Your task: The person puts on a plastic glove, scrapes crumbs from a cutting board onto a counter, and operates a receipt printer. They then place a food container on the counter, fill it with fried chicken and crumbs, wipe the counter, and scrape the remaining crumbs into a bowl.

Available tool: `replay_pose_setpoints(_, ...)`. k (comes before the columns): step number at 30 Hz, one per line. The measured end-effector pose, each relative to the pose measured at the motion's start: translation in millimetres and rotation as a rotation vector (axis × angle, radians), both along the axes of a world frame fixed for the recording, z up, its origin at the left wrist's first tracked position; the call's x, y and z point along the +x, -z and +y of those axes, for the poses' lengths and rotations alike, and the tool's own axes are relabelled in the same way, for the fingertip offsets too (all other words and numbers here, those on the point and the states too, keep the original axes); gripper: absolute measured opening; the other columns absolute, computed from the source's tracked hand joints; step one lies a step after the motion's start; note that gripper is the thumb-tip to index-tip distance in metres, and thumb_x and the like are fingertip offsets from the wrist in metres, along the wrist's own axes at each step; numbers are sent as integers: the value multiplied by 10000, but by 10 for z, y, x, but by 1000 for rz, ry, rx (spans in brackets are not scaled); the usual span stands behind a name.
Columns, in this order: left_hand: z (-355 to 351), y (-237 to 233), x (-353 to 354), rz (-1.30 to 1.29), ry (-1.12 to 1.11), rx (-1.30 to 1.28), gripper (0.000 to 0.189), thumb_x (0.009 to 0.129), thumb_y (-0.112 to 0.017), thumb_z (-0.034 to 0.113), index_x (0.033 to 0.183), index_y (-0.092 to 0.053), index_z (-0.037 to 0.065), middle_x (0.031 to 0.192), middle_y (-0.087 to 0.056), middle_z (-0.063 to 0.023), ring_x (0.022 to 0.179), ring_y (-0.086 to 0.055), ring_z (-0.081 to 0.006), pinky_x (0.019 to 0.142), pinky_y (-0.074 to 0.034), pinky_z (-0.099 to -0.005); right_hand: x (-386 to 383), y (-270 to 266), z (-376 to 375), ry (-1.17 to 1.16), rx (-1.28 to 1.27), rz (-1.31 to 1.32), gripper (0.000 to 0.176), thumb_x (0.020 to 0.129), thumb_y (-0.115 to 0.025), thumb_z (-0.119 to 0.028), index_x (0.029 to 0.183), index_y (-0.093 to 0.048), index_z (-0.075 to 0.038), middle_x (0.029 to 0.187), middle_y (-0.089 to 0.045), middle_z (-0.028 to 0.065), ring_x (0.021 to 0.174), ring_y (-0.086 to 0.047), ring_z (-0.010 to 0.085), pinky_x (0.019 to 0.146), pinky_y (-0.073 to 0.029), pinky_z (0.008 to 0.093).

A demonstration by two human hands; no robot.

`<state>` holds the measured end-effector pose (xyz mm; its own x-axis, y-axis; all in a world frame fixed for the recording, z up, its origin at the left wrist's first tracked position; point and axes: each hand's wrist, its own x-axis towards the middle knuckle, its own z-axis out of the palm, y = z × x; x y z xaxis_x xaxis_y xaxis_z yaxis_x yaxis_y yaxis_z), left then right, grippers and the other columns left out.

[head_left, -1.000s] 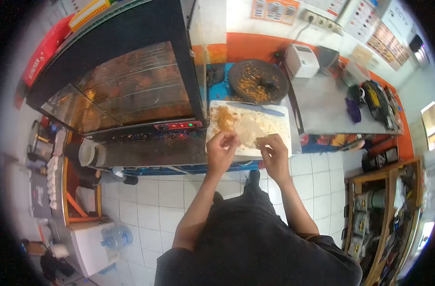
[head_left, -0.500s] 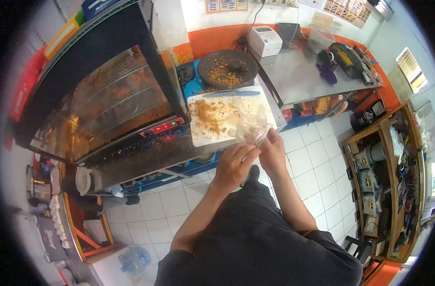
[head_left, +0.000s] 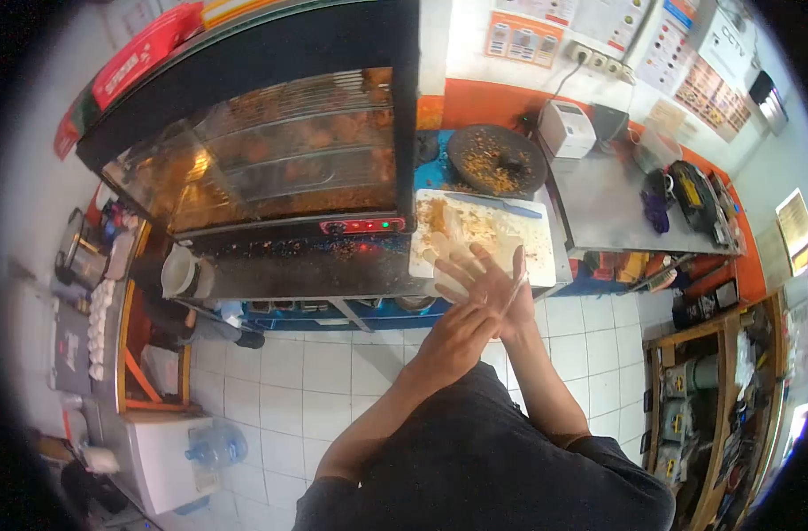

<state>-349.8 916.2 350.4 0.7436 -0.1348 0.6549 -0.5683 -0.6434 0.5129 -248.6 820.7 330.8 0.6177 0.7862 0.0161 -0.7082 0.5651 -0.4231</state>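
Observation:
A clear plastic glove [head_left: 457, 257] covers my right hand [head_left: 500, 288], whose fingers are spread apart with the palm turned up. My left hand [head_left: 464, 338] is closed at the base of that palm, pinching the glove near its cuff. Just beyond both hands lies a white cutting board [head_left: 537, 252] strewn with brown crumbs, partly hidden by the gloved fingers. A knife with a blue-grey handle [head_left: 519, 210] rests along the board's far edge. Behind the board sits a dark stone mortar [head_left: 466, 168] with crumbs in it.
A glass-fronted warming cabinet [head_left: 280, 150] stands at left on the counter. To the right, a steel table [head_left: 603, 208] carries a white printer [head_left: 566, 130]. Wooden shelves [head_left: 727, 389] stand at lower right. Another person's leg [head_left: 223, 332] shows beneath the counter at left.
My right hand has gone into the glove and spread its fingers; before, both hands held the glove bunched over the board. My view has shifted, so the counter appears lower and further right.

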Motion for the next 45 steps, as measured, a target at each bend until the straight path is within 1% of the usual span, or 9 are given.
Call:
replay_pose_setpoints(11,197,356,-45,266,-12,-150,192,766,-675,11,871,-518,42,834,-575,-105,801,-601,-296,712,-469,-399,84,435,147,-80,-60,-84,750,939,-306,-652,1437,-339,-91,1286,-514,108,1118,-534,256,934,-469,411)
replay_pose_setpoints(14,106,372,-17,380,-7,-222,205,786,-694,46,893,-519,42,840,-599,-107,803,-623,-285,712,-484,-388,-54,365,103,49,-546,-155,648,987,-321,-558,1378,-393,-47,1199,-552,113,1104,-542,235,948,-457,348)
replay_pose_setpoints(19,-197,678,92,453,-80,-368,215,793,-694,44,934,-532,45,789,-621,-99,753,-641,-256,688,-510,-359,-99,548,-283,134,-605,52,559,991,-354,-520,1328,-440,-82,1290,-529,130,1128,-551,242,921,-473,387)
replay_pose_setpoints(25,-603,676,361,455,-4,-440,296,788,-663,-9,1055,-538,21,1056,-555,-159,805,-654,-285,675,-530,-337,-241,503,-915,254,-496,46,458,1005,-386,-425,1322,-453,-101,1229,-552,55,1121,-535,228,883,-444,375)
replay_pose_setpoints(31,-1638,793,672,514,163,-215,214,783,-648,-3,995,-621,1,764,-604,-126,726,-655,-233,644,-516,-344,-534,769,-2193,507,-570,18,475,1001,-447,-250,1394,-370,5,1276,-511,124,1103,-533,201,943,-428,336)
replay_pose_setpoints(37,-2654,1898,1171,552,138,-229,120,723,-697,40,832,-666,1,785,-631,-123,661,-635,-232,616,-499,-329,-1128,565,-3809,540,-617,-106,548,973,-510,-260,1350,-380,117,1389,-447,234,1315,-423,311,1105,-332,406)
replay_pose_setpoints(39,-2721,2447,1208,650,44,-263,95,746,-672,85,775,-669,-6,720,-666,-163,671,-658,-277,624,-517,-363,-1362,577,-4370,582,-709,-104,566,965,-526,-286,1351,-383,103,1313,-525,236,1184,-555,329,1016,-432,402)
replay_pose_setpoints(42,-2198,3811,907,1021,-259,204,209,730,-664,233,786,-706,36,703,-661,-170,687,-667,-287,637,-515,-389,-1690,668,-5101,774,-994,-35,521,962,-518,-249,1332,-405,101,1223,-591,225,1103,-606,302,956,-464,369)
replay_pose_setpoints(45,-1363,4983,104,1311,-526,812,475,888,-453,431,977,-711,42,1040,-688,-156,993,-649,-308,846,-486,-449,-1980,698,-5661,907,-1127,58,498,951,-516,-218,1324,-416,97,1188,-605,227,1062,-621,281,942,-466,358)
